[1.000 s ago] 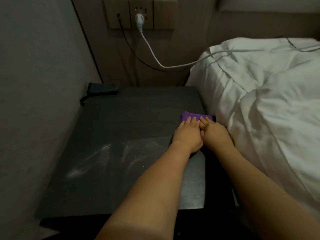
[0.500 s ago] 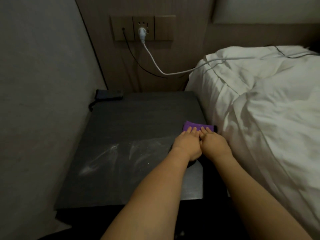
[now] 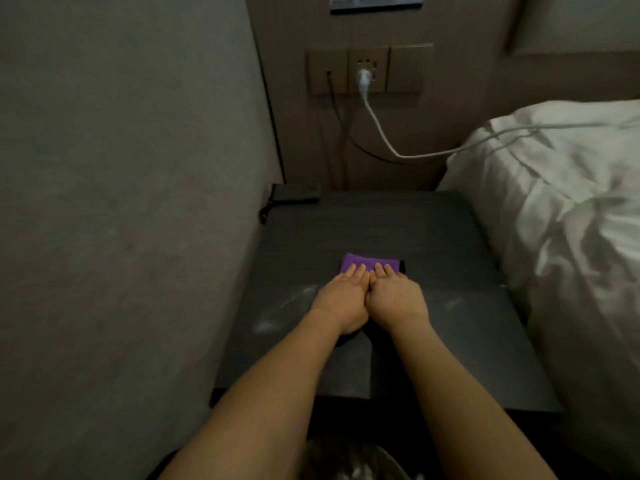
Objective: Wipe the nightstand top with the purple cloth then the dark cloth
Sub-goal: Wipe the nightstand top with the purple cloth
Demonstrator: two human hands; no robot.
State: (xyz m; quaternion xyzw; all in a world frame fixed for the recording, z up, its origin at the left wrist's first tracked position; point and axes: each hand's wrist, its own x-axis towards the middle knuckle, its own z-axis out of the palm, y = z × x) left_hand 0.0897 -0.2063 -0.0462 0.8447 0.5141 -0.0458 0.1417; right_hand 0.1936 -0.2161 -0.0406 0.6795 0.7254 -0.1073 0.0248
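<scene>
Both our hands, left hand (image 3: pixel 341 299) and right hand (image 3: pixel 394 299), fingers (image 3: pixel 356 273) straight and together, have pushed the purple cloth (image 3: pixel 367 262) from the counter's (image 3: pixel 460 341) three o'clock edge to its centre; dust (image 3: pixel 277 318) remains at nine o'clock

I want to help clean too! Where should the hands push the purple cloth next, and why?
Probably slide it toward the left. Both flat hands, left hand and right hand, press the folded purple cloth on the dark nightstand top, and whitish dusty smears show just left of the left hand, so that patch looks unwiped.
</scene>
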